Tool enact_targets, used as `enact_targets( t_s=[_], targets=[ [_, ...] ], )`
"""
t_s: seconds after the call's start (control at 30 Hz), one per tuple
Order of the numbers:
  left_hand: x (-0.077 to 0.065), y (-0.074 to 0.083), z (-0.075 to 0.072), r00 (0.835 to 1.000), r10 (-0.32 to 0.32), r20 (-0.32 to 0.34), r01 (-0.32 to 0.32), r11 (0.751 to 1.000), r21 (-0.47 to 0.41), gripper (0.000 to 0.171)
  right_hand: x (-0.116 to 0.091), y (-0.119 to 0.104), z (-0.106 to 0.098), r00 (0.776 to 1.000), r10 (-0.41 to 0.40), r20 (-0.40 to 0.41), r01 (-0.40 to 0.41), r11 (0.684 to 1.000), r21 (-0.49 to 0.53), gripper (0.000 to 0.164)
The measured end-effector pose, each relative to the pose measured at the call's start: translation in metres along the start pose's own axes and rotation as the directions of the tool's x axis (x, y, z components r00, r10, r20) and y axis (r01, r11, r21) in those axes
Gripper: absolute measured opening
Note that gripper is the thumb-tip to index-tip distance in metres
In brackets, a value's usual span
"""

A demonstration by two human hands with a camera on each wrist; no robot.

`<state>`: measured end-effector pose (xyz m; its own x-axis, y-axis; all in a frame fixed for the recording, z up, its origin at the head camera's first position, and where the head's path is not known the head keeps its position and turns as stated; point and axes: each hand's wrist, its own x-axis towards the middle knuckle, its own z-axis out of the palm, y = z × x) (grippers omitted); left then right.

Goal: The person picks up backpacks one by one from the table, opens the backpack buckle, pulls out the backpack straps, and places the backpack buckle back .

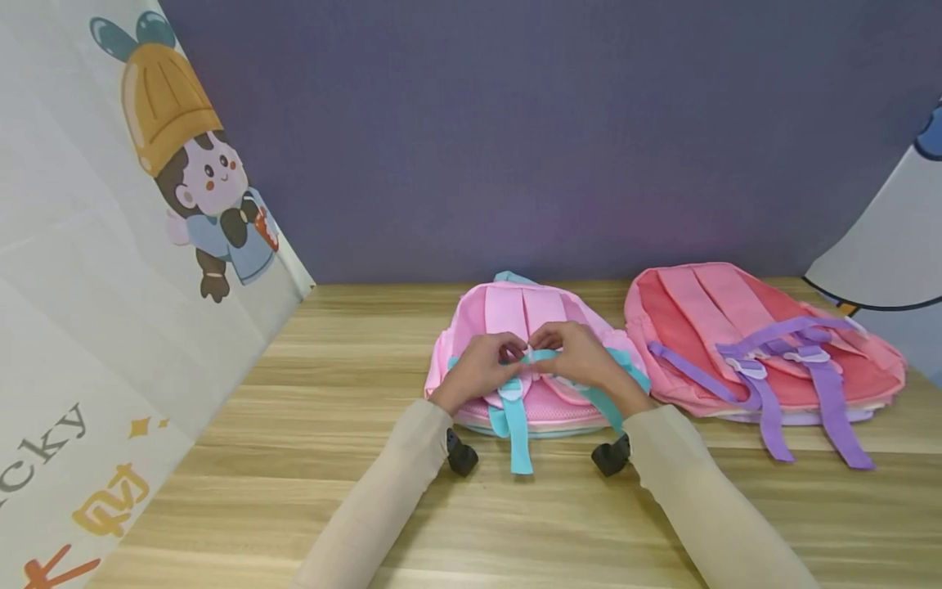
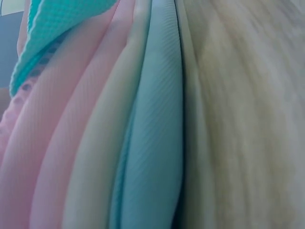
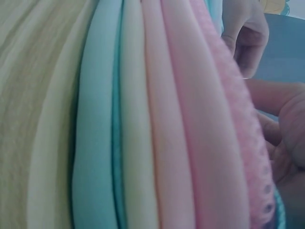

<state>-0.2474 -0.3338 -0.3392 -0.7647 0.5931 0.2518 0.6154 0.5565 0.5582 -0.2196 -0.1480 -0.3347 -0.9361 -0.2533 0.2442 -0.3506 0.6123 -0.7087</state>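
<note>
A small pink backpack (image 1: 471,315) lies back side up on the wooden table, with turquoise straps across it. Over its middle, my left hand (image 1: 486,364) and right hand (image 1: 577,356) meet fingertip to fingertip. Both pinch a turquoise strap (image 1: 545,355), and a small white piece (image 1: 528,354) shows where the fingers meet. The fingers partly hide that piece. Below the left hand, a white strap adjuster (image 1: 510,390) sits on a hanging turquoise strap end. In the right wrist view, the right-hand fingers (image 3: 274,95) show beyond the bag's pink, cream and turquoise edge layers.
Close by on the right lies a larger coral-pink backpack (image 1: 673,327) with purple straps (image 1: 835,409) hanging over its front edge. A dark panel (image 1: 545,147) stands behind the table (image 1: 309,458). At the left is a white wall (image 1: 59,270) with a cartoon figure.
</note>
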Motion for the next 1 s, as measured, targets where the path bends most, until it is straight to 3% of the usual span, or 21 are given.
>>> enact_targets(
  t_s=[1.0],
  targets=[
    [-0.0006, 0.0006, 0.0002, 1.0, 0.025, -0.012, -0.025, 1.0, 0.006, 0.014, -0.0067, 0.0008, -0.009, 1.0, 0.012, -0.001, -0.012, 1.0, -0.017, 0.026]
  ],
)
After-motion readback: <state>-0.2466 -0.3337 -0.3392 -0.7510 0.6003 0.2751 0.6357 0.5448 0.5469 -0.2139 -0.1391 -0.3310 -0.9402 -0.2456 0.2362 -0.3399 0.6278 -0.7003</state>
